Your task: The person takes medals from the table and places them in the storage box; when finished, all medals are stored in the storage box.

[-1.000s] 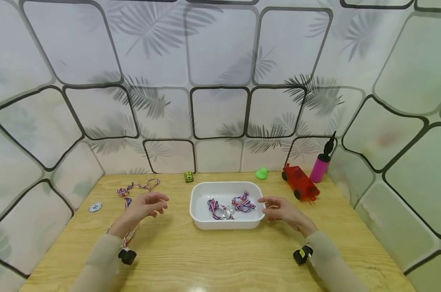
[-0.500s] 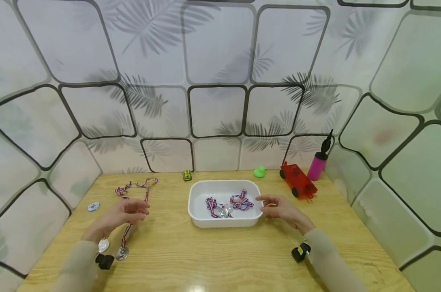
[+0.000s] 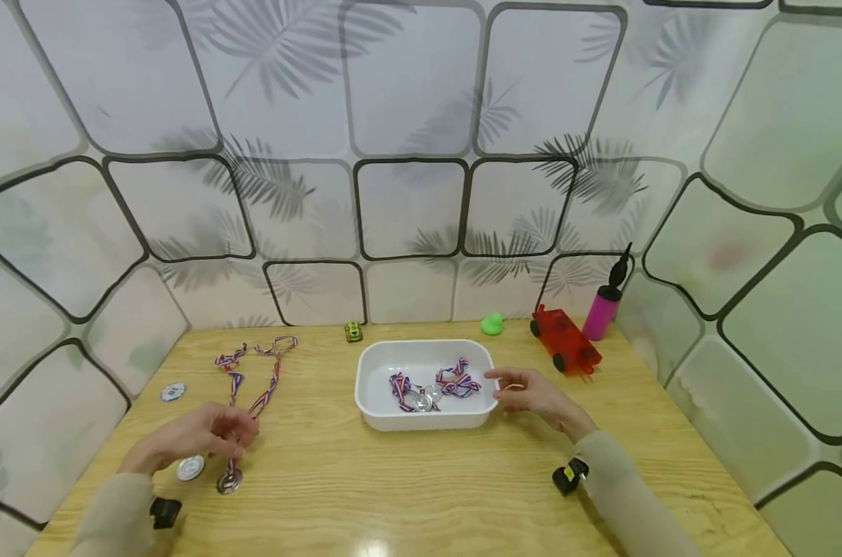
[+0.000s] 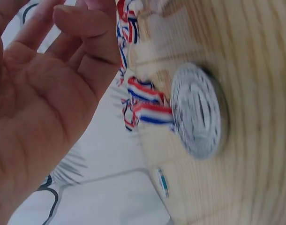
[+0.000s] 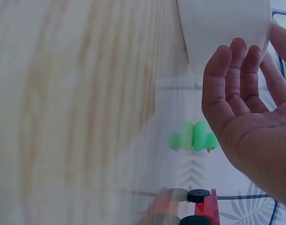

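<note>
Over the ribbons on the table's left side hovers my left hand (image 3: 191,437), its fingers loosely bent and holding nothing. Two silver medals (image 3: 229,481) lie close below it, and red, white and blue ribbons (image 3: 273,379) run away toward the back. The left wrist view shows one silver medal (image 4: 198,111) near the palm, its striped ribbon (image 4: 150,105) bunched behind. At the white tub (image 3: 424,422), the relaxed fingers of my right hand (image 3: 542,401) rest by the right rim, seemingly touching its outside. Silver medals (image 3: 423,401) with ribbons lie inside the tub.
Behind the tub are a small yellow toy car (image 3: 354,332) and a green rubber duck (image 3: 492,324). A red toy vehicle (image 3: 566,339) and a pink pump (image 3: 602,313) stand at the back right. A poker chip (image 3: 173,391) lies far left.
My left hand has moved left and toward the near edge, uncovering ribbons and the medals below it. The right hand stays at the tub; the whole view shifts slightly.
</note>
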The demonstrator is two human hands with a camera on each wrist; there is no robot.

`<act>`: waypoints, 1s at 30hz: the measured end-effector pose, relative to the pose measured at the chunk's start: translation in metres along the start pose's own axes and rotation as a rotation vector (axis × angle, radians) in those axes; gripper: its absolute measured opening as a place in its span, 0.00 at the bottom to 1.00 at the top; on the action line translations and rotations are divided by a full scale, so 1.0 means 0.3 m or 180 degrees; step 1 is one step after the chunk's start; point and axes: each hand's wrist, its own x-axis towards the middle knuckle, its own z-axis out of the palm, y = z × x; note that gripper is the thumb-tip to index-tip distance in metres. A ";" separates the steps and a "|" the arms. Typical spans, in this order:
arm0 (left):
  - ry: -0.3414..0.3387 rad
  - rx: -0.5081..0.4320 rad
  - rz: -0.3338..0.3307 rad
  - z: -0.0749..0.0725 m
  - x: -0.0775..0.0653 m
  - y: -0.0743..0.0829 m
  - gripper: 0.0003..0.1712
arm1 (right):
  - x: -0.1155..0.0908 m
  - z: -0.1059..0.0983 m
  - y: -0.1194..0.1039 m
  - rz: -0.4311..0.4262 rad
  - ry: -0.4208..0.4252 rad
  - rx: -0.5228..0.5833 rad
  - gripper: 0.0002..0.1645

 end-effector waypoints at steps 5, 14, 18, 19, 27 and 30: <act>-0.0136 0.0043 0.0083 -0.004 -0.017 -0.010 0.17 | -0.009 -0.003 -0.002 -0.0011 0.0012 -0.0004 0.31; -0.0382 0.0002 0.0368 -0.009 -0.059 -0.050 0.18 | -0.005 -0.001 -0.005 -0.0022 -0.0003 0.0021 0.31; -0.0438 -0.0019 0.0198 0.003 -0.060 -0.052 0.21 | -0.004 0.001 0.000 0.0001 0.0001 0.0036 0.31; -0.0424 0.0002 0.0189 0.008 -0.059 -0.054 0.21 | -0.004 0.002 0.001 0.0004 0.0001 0.0041 0.31; -0.0239 0.0493 0.0399 0.046 -0.041 -0.057 0.18 | 0.003 -0.003 0.007 0.0008 -0.0059 0.0064 0.32; -0.0198 0.0629 0.0368 0.054 -0.032 -0.055 0.17 | 0.002 -0.003 0.006 -0.0002 -0.0052 0.0051 0.32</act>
